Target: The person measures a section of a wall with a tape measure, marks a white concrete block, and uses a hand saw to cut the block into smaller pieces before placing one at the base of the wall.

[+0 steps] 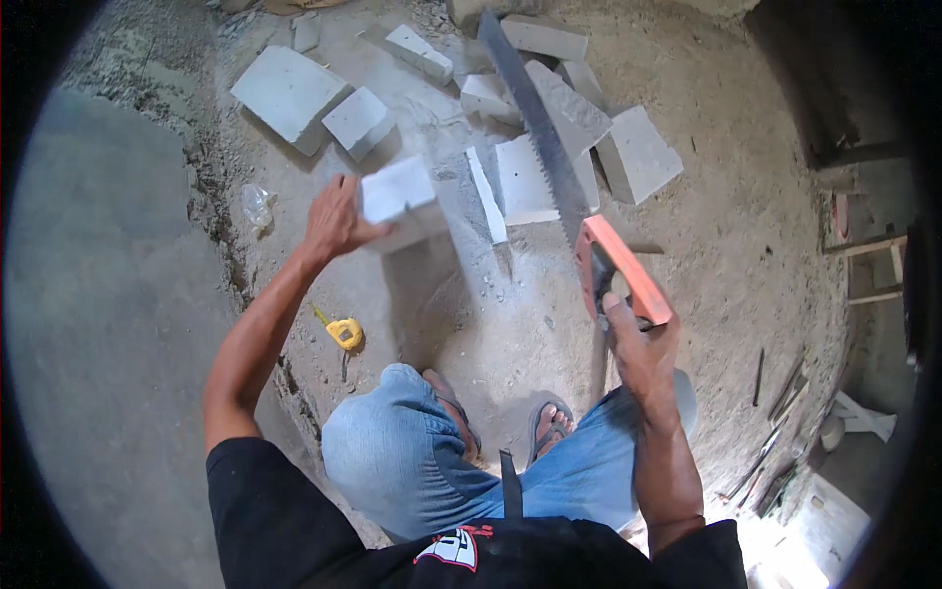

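My left hand (pixel 339 221) grips the left side of a pale lightweight concrete block (pixel 400 194), its thumb on the near face. The block's shadow falls on the ground toward my feet. In my right hand (pixel 643 339) is a hand saw (pixel 542 123), held by its orange handle, with fingers wrapped through the grip. The long grey toothed blade points away from me and up, passing in front of several pale blocks. A thin white offcut (pixel 486 194) lies on the dusty ground between the held block and the saw.
Cut blocks lie around the far side, among them a large one (pixel 291 95) and a smaller one (pixel 359 123) at left. A yellow tape measure (pixel 344 334) and a clear plastic bag (pixel 257 207) rest left of me. Thin rods (pixel 775 432) lie at right.
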### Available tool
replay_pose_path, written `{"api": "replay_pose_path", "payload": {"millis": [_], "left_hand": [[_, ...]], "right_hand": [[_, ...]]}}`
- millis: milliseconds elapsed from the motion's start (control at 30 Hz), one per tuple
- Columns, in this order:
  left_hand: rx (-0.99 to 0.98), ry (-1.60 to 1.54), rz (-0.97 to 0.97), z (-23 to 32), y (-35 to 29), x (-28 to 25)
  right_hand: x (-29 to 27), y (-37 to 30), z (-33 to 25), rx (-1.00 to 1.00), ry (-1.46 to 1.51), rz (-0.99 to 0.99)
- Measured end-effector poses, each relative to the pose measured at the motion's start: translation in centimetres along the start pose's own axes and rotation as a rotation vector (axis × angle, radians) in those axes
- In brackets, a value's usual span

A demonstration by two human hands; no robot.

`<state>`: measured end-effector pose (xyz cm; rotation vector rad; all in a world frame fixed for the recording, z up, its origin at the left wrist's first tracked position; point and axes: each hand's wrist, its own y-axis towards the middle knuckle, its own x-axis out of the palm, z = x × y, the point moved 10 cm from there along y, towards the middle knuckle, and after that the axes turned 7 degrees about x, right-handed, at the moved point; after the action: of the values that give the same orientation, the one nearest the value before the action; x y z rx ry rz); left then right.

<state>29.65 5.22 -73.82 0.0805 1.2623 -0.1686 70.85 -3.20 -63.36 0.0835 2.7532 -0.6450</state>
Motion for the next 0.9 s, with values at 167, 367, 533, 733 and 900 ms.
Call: {"api": "replay_pose_path", "payload": {"millis": [167, 367, 533, 733, 900], "left_hand": [[-0.107, 0.077, 0.140, -1.2, 8.0, -0.5], [-0.156, 0.035, 0.125, -3.9, 12.5, 2.5], [-0.199, 0.181, -0.037, -3.3, 14.7, 3.5], [-0.092, 0.312, 0.068, -3.2, 14.5, 3.9], [-0.149, 0.200, -0.009, -3.0, 15.2, 4.0]], "right_hand": [[4.9, 0.4, -0.8, -0.065, -0.107, -0.082], [11.7, 2.0, -4.5, -0.281, -0.128, -0.050], [14.6, 5.0, -3.1, -0.370, -0.090, -0.007], [16.3, 7.0, -3.2, -0.294, -0.125, -0.028], [16.7, 7.9, -3.5, -0.339, -0.100, 0.011]]}}
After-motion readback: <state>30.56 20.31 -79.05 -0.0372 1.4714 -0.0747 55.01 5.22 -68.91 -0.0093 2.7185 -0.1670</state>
